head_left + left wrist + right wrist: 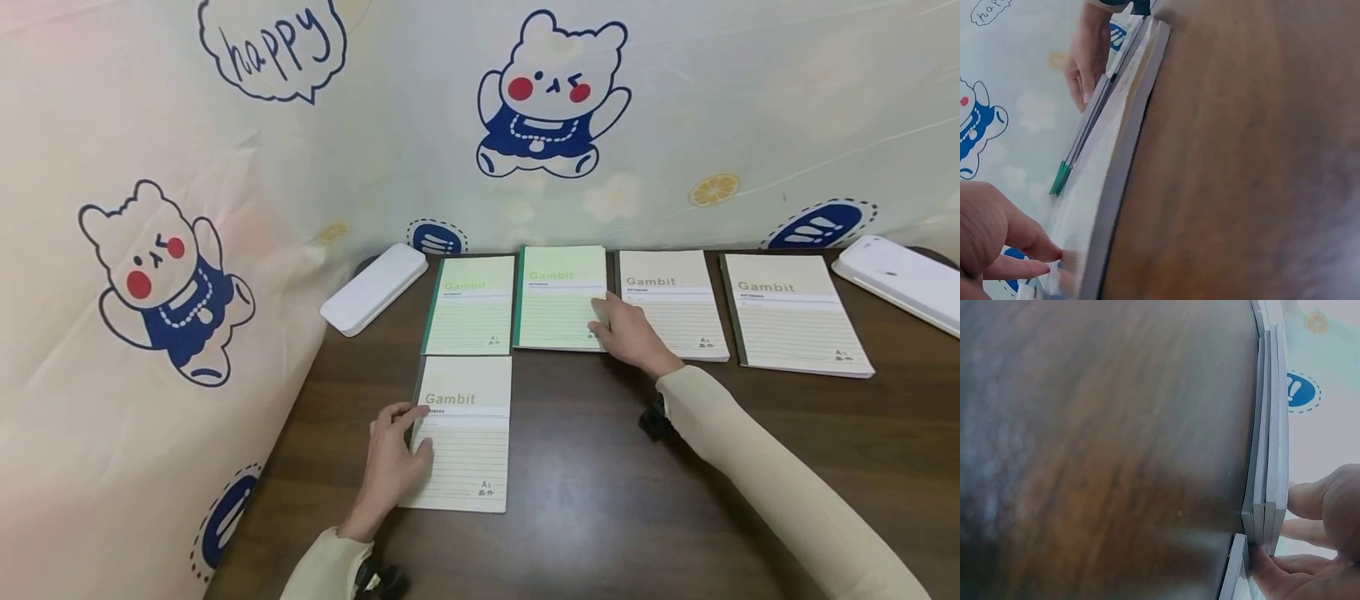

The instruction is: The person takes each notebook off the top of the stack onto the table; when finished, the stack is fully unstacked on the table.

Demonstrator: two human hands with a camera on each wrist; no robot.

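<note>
A cream Gambit notebook (465,458) with a dark spine lies nearest the person. My left hand (393,462) reaches over its left edge, with fingertips and thumb touching the cover. Behind it lies a green notebook (472,317). To the right is a second green notebook (558,321), and my right hand (633,333) touches its right edge and cover. In the right wrist view several notebooks (1267,437) are stacked, with the right hand's fingers against the edge at the corner. Whether they grip the stack is unclear.
Farther right lie two cream notebooks (671,304) (798,321). A white box-like object (375,287) stands at the back left, another white object (903,279) at the back right. A printed cloth (420,142) hangs behind and left of the dark wooden table (637,508).
</note>
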